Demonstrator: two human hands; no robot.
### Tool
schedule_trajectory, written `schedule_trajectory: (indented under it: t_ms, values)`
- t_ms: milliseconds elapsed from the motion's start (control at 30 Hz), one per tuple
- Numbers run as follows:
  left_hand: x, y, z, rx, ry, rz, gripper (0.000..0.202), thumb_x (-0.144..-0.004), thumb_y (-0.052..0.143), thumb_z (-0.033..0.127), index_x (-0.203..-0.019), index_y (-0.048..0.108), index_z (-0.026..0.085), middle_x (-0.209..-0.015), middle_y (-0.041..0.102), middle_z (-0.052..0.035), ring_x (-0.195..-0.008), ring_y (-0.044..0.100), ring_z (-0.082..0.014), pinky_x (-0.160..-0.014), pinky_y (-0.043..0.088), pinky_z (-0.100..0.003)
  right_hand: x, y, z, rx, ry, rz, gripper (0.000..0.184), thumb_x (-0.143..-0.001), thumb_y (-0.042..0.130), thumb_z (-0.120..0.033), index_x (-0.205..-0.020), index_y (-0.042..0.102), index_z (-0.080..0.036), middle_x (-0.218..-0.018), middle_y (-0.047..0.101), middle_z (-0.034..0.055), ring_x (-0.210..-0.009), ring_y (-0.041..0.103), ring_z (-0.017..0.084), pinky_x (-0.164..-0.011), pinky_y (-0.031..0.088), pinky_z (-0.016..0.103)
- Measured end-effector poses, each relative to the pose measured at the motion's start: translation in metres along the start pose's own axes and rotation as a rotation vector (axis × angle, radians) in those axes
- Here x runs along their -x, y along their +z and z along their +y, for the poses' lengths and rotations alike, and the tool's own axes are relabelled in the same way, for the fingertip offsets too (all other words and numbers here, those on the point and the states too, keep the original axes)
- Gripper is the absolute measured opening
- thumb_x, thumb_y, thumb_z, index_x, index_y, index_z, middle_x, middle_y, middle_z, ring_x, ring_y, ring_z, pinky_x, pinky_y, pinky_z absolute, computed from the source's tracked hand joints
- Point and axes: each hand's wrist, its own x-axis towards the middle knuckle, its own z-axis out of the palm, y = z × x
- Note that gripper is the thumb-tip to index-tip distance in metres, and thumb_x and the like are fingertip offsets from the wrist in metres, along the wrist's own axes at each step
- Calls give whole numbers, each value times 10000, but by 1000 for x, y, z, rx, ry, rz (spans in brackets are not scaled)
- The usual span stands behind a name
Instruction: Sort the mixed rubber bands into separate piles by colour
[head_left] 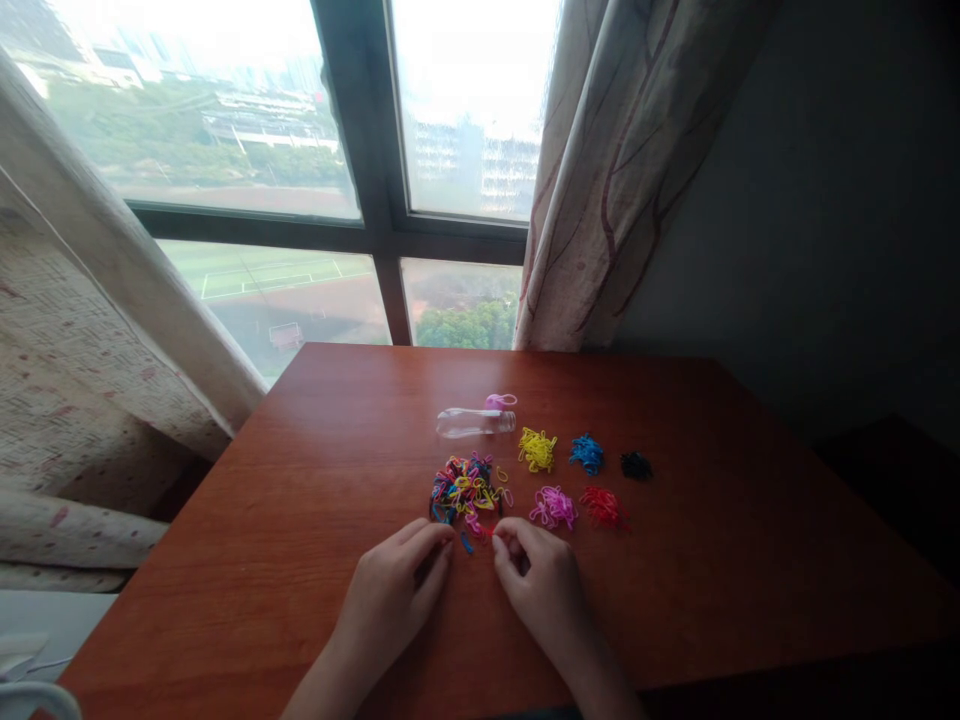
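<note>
A mixed pile of small coloured rubber bands (466, 485) lies on the wooden table in front of my hands. My left hand (401, 575) rests at the pile's near left side, thumb and fingertips pinched together; whatever may be between them is too small to make out. At the near right side, my right hand (538, 572) is closed, its thumb and forefinger pinching a red rubber band (487, 532). A loose blue band (466, 542) lies between the two hands. Right of the mixed pile are sorted heaps: yellow (537, 450), blue (586, 454), black (636, 465), pink (554, 507) and red (603, 506).
Behind the mixed pile a clear bottle (469, 423) lies on its side, a pink cap with a loop (496, 402) beside it. The brown table (300, 480) reaches the window (390, 230). Curtains (600, 170) hang at both sides. A white surface (45, 620) stands at lower left.
</note>
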Motion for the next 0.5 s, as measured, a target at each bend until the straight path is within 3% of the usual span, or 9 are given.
schedule_trajectory:
  t_ms: [333,500]
  values:
    - [-1,-1,1,-6,0,-15,198,-949,467,269,-996,656,239,-906,698,-21,-789,673,-161,-708,504,-246,-1,0,-1,48,-18,1,159,-879,505,-159,-824,645,-213,-686,669,-15,-595,625,130,-584,401,205]
    - [0,2,-1,-19,12,-15,200,-951,460,262,-994,655,243,-900,699,-22,-782,671,-159,-703,497,-241,-1,-2,-2,-38,-5,14,161,-879,507,-188,-806,649,-211,-658,661,-17,-575,624,122,-557,419,186]
